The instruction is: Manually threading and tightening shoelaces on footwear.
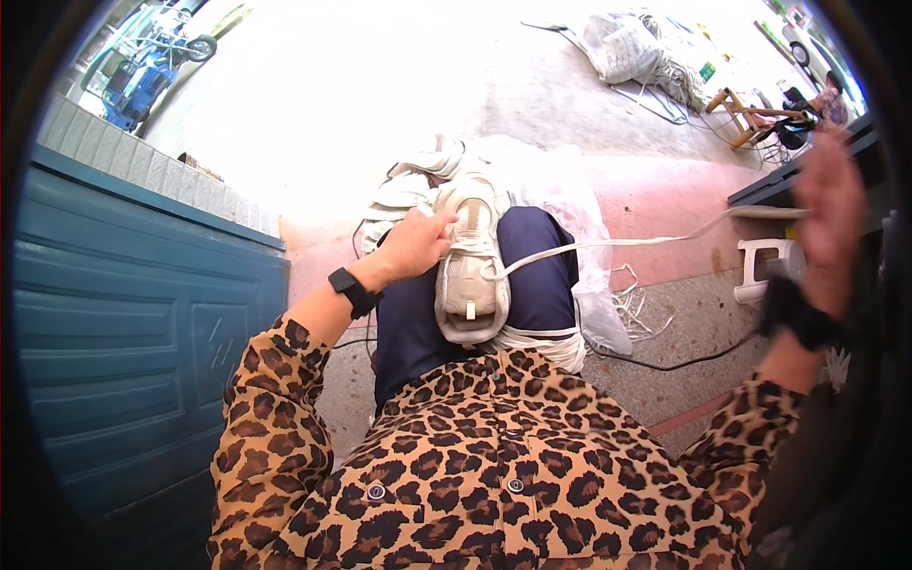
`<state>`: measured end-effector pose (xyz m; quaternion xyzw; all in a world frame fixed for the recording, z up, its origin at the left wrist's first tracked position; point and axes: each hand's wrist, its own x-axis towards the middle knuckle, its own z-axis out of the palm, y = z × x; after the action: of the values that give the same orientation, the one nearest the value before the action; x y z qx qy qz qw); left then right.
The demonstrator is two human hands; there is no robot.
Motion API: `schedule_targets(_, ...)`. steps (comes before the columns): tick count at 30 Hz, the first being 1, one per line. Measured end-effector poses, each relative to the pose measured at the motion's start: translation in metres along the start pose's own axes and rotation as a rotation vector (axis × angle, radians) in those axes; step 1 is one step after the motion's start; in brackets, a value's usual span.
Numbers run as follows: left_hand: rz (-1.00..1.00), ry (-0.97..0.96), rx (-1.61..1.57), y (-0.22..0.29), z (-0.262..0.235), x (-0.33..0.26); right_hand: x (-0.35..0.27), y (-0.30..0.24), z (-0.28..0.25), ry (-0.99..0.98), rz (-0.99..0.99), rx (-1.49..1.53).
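Note:
A beige and cream sneaker lies lengthwise between my thighs, its heel tab nearest me. My left hand grips its left side near the laces, fingers bent over the edge. From the eyelets a white shoelace stretches far to the right, drawn nearly taut. Its other end reaches my right hand, raised at the right edge and smeared by motion; the fingers appear closed round the lace. Beyond the sneaker, more pale shoes are heaped by my knees. A bundle of white laces rests across my right thigh.
Clear plastic sheeting hangs beside my right leg, near loose laces on the floor. A white stool stands at right, with a black cable running past. A blue panelled door is at left. A stuffed plastic bag lies farther off.

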<state>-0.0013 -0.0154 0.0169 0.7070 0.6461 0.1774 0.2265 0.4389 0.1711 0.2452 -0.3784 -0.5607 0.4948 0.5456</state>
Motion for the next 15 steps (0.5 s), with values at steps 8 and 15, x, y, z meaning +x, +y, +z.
schedule_targets(8,-0.011,0.115,0.125,0.007,-0.005,-0.020,-0.145,0.192,0.244,-1.061,0.106,-0.740)
schedule_targets(15,0.249,0.157,0.558,0.001,-0.009,-0.030,-0.177,0.222,0.281,-0.811,-0.292,-1.057)
